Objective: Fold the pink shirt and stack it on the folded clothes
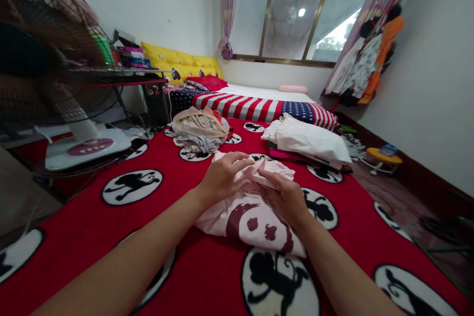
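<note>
A pale pink T-shirt (pixel 229 217) with a dark red panda-like print lies folded on the red blanket in front of me. My left hand (pixel 224 175) is at its upper left, fingers curled over the bunched far edge. From the right, my right hand (pixel 285 195) grips the same bunched edge, thumb and fingers pressed into the cloth. Both hands are close together, and some fingertips are hidden in the fabric. Beyond my left hand sits a heap of crumpled clothes (pixel 200 128), beige and grey. Beyond my right hand lies a stack of folded clothes (pixel 309 138), white on top.
The red blanket (pixel 192 266) has white ovals with black monkey figures. A standing fan (pixel 89 143) is on the left, near a table (pixel 148 81). Behind is another bed with a striped, starred cover (pixel 244 106). A small yellow-topped stool (pixel 383 155) stands at right, below hanging clothes (pixel 370 59).
</note>
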A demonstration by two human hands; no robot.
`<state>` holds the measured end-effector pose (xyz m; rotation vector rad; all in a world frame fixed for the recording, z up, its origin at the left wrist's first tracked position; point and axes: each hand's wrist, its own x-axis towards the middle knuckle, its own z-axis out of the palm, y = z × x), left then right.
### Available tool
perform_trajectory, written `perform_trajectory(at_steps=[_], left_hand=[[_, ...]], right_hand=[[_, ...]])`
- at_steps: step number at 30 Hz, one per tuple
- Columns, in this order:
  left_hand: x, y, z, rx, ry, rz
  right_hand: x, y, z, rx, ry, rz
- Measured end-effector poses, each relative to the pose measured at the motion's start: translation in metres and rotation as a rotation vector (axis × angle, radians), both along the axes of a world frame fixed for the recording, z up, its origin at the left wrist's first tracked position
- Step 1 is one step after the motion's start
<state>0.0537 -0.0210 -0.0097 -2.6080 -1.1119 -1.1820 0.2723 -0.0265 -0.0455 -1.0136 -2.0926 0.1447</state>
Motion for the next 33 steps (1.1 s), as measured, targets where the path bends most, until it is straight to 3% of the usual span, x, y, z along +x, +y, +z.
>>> perform_trajectory(at_steps=[6,13,15,18,21,23,26,30,33], left_hand=[[0.004,-0.001,-0.011,0.122,0.100,0.119],[0.003,-0.003,-0.011,0.010,0.061,0.188],[0.003,-0.001,-0.009,-0.096,-0.059,0.160],[0.003,0.005,-0.006,-0.378,-0.368,0.087],[0.002,0.011,-0.004,-0.665,-0.629,-0.056],[0.001,0.013,-0.004,-0.751,-0.724,-0.151],[0.002,0.013,-0.007,-0.725,-0.765,-0.203],[0.001,0.013,-0.010,-0.664,-0.720,-0.205],[0.000,0.012,-0.009,-0.642,-0.629,-0.214]], right_hand=[[-0.004,-0.007,0.007,0.077,-0.173,0.000],[-0.007,-0.007,0.008,0.115,-0.232,-0.001],[-0.007,-0.007,0.007,0.126,-0.232,-0.027],[-0.006,-0.005,0.005,0.151,-0.204,-0.056],[-0.006,-0.002,0.005,0.202,-0.130,-0.025],[-0.006,0.000,0.006,0.204,-0.062,0.026],[-0.008,0.000,0.005,0.087,0.078,0.105],[-0.008,-0.002,0.005,-0.157,0.290,0.073],[-0.006,-0.002,0.008,-0.180,0.330,0.071]])
